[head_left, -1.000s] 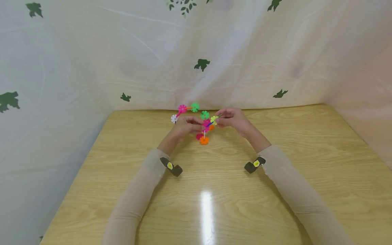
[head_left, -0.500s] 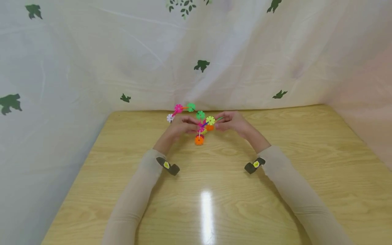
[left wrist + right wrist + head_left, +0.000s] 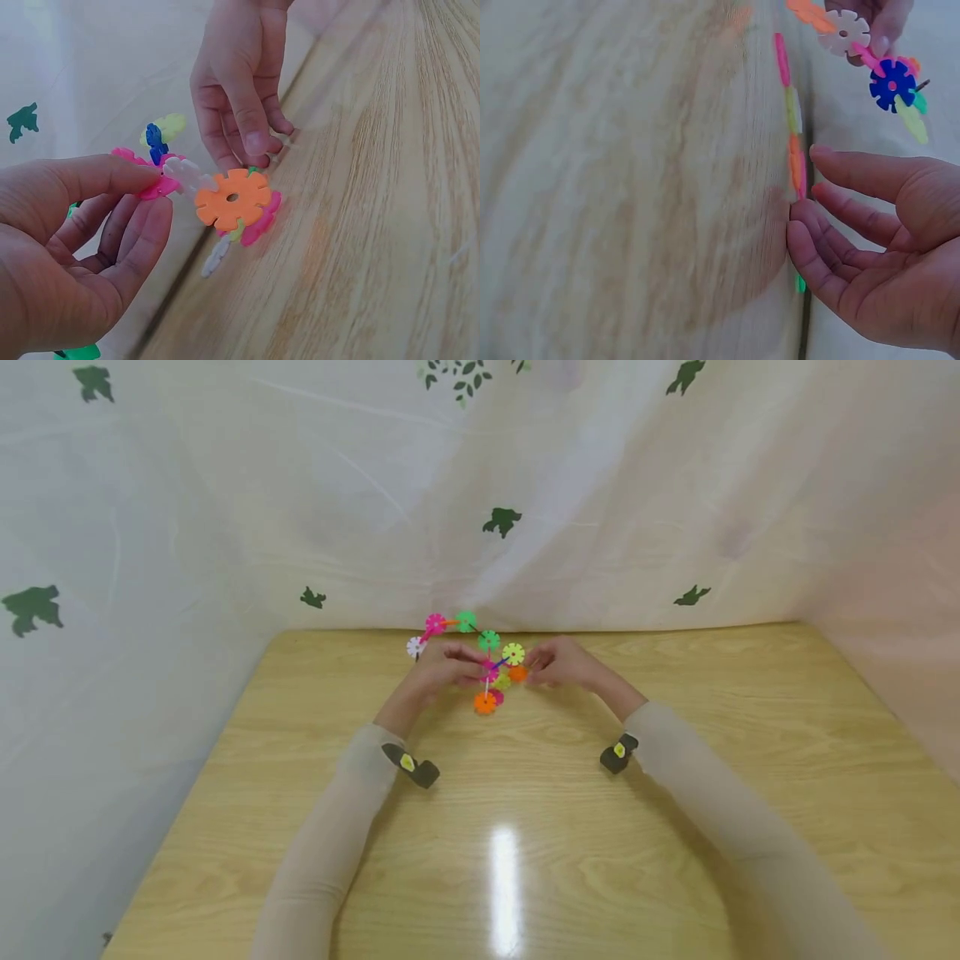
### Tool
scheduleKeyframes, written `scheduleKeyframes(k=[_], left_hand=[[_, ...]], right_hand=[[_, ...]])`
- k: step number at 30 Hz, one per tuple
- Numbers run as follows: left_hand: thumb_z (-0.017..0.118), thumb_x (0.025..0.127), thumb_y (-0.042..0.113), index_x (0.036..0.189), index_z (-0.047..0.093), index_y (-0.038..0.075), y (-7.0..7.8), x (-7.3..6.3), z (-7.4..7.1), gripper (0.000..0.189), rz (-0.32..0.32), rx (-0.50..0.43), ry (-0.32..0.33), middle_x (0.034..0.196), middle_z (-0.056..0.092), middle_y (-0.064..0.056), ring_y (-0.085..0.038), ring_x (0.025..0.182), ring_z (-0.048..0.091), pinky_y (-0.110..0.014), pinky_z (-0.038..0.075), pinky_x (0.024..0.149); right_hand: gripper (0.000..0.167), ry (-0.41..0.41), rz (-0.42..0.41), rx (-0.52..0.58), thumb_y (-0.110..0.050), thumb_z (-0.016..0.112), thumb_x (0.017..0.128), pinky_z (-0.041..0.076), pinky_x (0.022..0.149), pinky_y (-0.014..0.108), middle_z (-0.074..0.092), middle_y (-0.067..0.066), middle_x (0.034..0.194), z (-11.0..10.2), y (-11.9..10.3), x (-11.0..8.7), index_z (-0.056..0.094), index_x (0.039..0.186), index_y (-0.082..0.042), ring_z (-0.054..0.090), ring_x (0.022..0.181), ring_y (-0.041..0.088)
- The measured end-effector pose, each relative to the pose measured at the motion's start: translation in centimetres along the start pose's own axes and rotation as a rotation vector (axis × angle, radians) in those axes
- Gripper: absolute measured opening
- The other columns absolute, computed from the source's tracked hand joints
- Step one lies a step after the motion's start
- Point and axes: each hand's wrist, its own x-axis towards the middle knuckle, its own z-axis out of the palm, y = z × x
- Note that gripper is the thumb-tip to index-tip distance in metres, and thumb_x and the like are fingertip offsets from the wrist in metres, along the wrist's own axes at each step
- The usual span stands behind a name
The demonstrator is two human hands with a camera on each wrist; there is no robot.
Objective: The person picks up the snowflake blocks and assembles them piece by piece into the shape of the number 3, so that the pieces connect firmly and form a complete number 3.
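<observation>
A chain of interlocking snowflake discs hangs from my left hand (image 3: 446, 670), which pinches a pink disc (image 3: 161, 180) between thumb and fingertips. Joined near that disc are a dark blue disc (image 3: 892, 85), a white disc (image 3: 844, 33) and an orange disc (image 3: 234, 199). A second row of discs lies flat at the table's back edge, with an orange disc (image 3: 795, 161), a pink disc (image 3: 781, 60) and a green disc (image 3: 801, 283). My right hand (image 3: 566, 663) is beside this row, its fingers loosely bent, fingertips right at the discs and nothing pinched.
The wooden table (image 3: 570, 843) ends at a pale curtain (image 3: 360, 543) with green leaf and bird prints, close behind both hands. More discs of the held chain, a pink disc (image 3: 436, 624) and a white disc (image 3: 416, 647), stick out beyond my left hand.
My left hand and the chain have shifted slightly left. My right hand has moved off the yellow disc and lower, beside the orange disc. The green piece by its fingers no longer shows in the head view.
</observation>
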Motion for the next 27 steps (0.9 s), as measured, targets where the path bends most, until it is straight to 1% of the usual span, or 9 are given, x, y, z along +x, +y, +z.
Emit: scheduleKeyframes(k=[4, 9, 12, 15, 18, 21, 24, 26, 27], left_hand=[[0.072, 0.085, -0.011, 0.112, 0.068, -0.012, 0.1, 0.0, 0.1, 0.027, -0.002, -0.007, -0.003, 0.084, 0.074, 0.001, -0.013, 0.074, 0.072, -0.053, 0.057, 0.095], [0.072, 0.085, -0.012, 0.112, 0.068, -0.013, 0.1, 0.0, 0.3, 0.027, -0.002, -0.017, 0.012, 0.083, 0.074, 0.000, -0.013, 0.074, 0.072, -0.053, 0.057, 0.094], [0.073, 0.084, -0.013, 0.110, 0.069, -0.013, 0.0, 0.0, 0.3, 0.026, 0.005, -0.013, 0.017, 0.082, 0.074, 0.000, -0.013, 0.073, 0.072, -0.051, 0.059, 0.090], [0.073, 0.083, -0.014, 0.109, 0.069, -0.013, -0.2, 0.0, 0.5, 0.026, 0.013, -0.009, 0.019, 0.081, 0.074, 0.001, -0.013, 0.073, 0.072, -0.048, 0.060, 0.088], [0.073, 0.082, -0.014, 0.107, 0.070, -0.012, -0.3, -0.1, 0.7, 0.025, 0.016, -0.007, 0.023, 0.080, 0.073, 0.002, -0.012, 0.074, 0.071, -0.046, 0.061, 0.088], [0.073, 0.083, -0.015, 0.106, 0.070, -0.012, -0.4, -0.1, 0.7, 0.024, 0.021, -0.004, 0.025, 0.080, 0.073, 0.003, -0.011, 0.074, 0.071, -0.047, 0.060, 0.089], [0.072, 0.083, -0.015, 0.108, 0.069, -0.013, -0.4, -0.2, 0.8, 0.025, 0.027, -0.008, 0.023, 0.080, 0.073, 0.003, -0.011, 0.075, 0.071, -0.050, 0.059, 0.091], [0.072, 0.084, -0.015, 0.110, 0.068, -0.014, -0.4, -0.2, 0.9, 0.026, 0.026, -0.015, 0.022, 0.081, 0.074, 0.003, -0.011, 0.075, 0.071, -0.051, 0.058, 0.092], [0.072, 0.084, -0.015, 0.111, 0.068, -0.015, -0.3, -0.2, 0.9, 0.027, 0.025, -0.019, 0.021, 0.080, 0.074, 0.004, -0.010, 0.075, 0.071, -0.051, 0.058, 0.092]], right_hand=[[0.029, -0.012, -0.002, -0.054, -0.005, 0.079, 0.085, 0.051, 0.058, 0.023, 0.071, 0.008, 0.082, -0.1, 0.0, 0.6, 0.068, 0.110, 0.007, 0.058, 0.065, 0.010], [0.032, -0.021, -0.028, -0.083, -0.007, 0.082, 0.083, 0.044, 0.051, 0.020, 0.065, 0.002, 0.071, 0.0, 0.2, 1.2, 0.068, 0.106, 0.009, 0.051, 0.056, 0.008], [0.035, -0.015, -0.047, -0.146, -0.012, 0.085, 0.081, 0.041, 0.050, 0.020, 0.060, -0.002, 0.065, 0.2, 0.3, 1.6, 0.068, 0.105, 0.006, 0.048, 0.054, 0.007], [0.033, 0.004, -0.067, -0.234, -0.017, 0.086, 0.081, 0.037, 0.051, 0.021, 0.053, -0.005, 0.061, 0.6, 0.4, 2.0, 0.067, 0.101, 0.001, 0.043, 0.053, 0.007], [0.031, 0.019, -0.071, -0.288, -0.020, 0.086, 0.081, 0.036, 0.054, 0.023, 0.049, -0.005, 0.062, 0.8, 0.4, 2.1, 0.065, 0.097, -0.003, 0.042, 0.056, 0.009], [0.031, 0.023, -0.065, -0.294, -0.020, 0.085, 0.080, 0.040, 0.058, 0.024, 0.057, 0.000, 0.070, 0.8, 0.3, 2.0, 0.066, 0.097, -0.002, 0.047, 0.062, 0.012], [0.032, 0.014, -0.063, -0.260, -0.014, 0.084, 0.080, 0.047, 0.062, 0.024, 0.068, 0.010, 0.083, 0.6, 0.2, 1.7, 0.065, 0.100, 0.002, 0.057, 0.071, 0.015], [0.031, 0.011, -0.051, -0.217, -0.008, 0.084, 0.079, 0.050, 0.064, 0.023, 0.071, 0.015, 0.091, 0.4, 0.1, 1.4, 0.065, 0.101, 0.004, 0.061, 0.076, 0.017], [0.031, 0.011, -0.048, -0.190, -0.005, 0.083, 0.078, 0.050, 0.063, 0.022, 0.071, 0.016, 0.091, 0.3, 0.2, 1.2, 0.065, 0.101, 0.005, 0.061, 0.076, 0.017]])
